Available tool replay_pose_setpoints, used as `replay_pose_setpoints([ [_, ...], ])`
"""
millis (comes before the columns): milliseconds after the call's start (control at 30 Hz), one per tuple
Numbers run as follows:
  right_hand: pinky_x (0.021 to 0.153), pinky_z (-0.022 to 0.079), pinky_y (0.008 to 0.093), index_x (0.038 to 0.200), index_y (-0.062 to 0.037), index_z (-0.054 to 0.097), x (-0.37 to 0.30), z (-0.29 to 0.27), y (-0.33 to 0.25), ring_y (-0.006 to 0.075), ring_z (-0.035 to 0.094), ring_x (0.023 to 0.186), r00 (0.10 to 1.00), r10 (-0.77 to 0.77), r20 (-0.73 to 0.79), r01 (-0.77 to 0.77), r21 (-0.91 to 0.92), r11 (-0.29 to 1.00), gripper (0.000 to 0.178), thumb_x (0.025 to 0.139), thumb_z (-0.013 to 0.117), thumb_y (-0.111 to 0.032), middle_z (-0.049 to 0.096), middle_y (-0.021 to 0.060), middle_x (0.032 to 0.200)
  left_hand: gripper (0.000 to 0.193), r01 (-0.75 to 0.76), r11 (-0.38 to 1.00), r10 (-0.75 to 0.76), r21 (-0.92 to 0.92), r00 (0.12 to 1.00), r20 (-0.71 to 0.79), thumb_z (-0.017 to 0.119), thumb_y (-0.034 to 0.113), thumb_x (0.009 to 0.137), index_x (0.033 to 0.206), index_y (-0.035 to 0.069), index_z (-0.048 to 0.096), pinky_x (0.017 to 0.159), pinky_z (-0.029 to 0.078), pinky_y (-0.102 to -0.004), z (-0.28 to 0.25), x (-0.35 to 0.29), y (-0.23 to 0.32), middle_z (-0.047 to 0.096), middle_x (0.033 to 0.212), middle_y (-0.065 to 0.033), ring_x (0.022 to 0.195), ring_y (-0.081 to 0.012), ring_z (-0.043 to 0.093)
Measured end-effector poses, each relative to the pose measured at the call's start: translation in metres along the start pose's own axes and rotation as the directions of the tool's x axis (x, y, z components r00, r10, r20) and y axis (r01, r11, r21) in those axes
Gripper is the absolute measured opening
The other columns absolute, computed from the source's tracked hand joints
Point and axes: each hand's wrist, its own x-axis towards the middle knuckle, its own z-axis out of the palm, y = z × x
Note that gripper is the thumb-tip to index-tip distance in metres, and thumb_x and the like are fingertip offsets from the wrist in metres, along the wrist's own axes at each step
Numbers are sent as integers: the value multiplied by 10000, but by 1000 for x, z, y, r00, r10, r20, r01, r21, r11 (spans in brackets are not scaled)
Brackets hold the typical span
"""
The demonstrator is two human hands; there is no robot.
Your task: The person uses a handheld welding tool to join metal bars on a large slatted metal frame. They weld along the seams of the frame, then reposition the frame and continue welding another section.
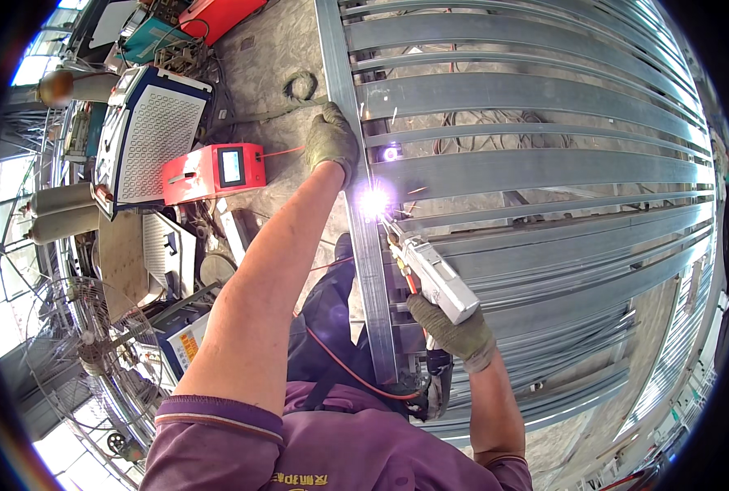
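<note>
My left hand (332, 146), in a worn olive work glove, is closed over the left edge of a long grey metal beam (374, 303). In my right hand (459, 334), gloved too, is a silver hand-held welding gun (438, 274), gripped by its handle. The gun's nozzle points up and left at the beam. At its tip a bright white-violet welding arc (373, 202) burns where a flat cross bar (495, 173) meets the beam, and sparks fly off. Glare hides the joint itself.
Parallel metal bars (528, 94) stretch away to the right. A red machine with a screen (216, 174) and a white-and-blue perforated cabinet (156, 135) stand at left, near a wire-caged fan (94, 352). A red hose (340, 360) crosses by my legs; a cable coil (301, 85) lies beyond.
</note>
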Motion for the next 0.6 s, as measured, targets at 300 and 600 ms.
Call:
replay_pose_setpoints([
  [300,801,584,260,1329,-7,651,-2,0,8,124,716,1012,996,-87,-4,86,110,990,409,937,763,-34,748,76,1132,686,28,1000,-28,-11,999,17,260,524,1088,1296,6,658,1084,454,-495,0,-3,5,652,1327,-265,1283,-455,578],
  [600,826,588,270,1335,0,648,-6,1,2,133,716,997,1000,-4,10,3,107,994,413,938,759,-27,746,78,1139,686,24,1000,-23,-16,999,46,264,523,1089,1265,1,673,1044,477,-490,4,7,-5,688,1262,-253,1245,-441,607],
])
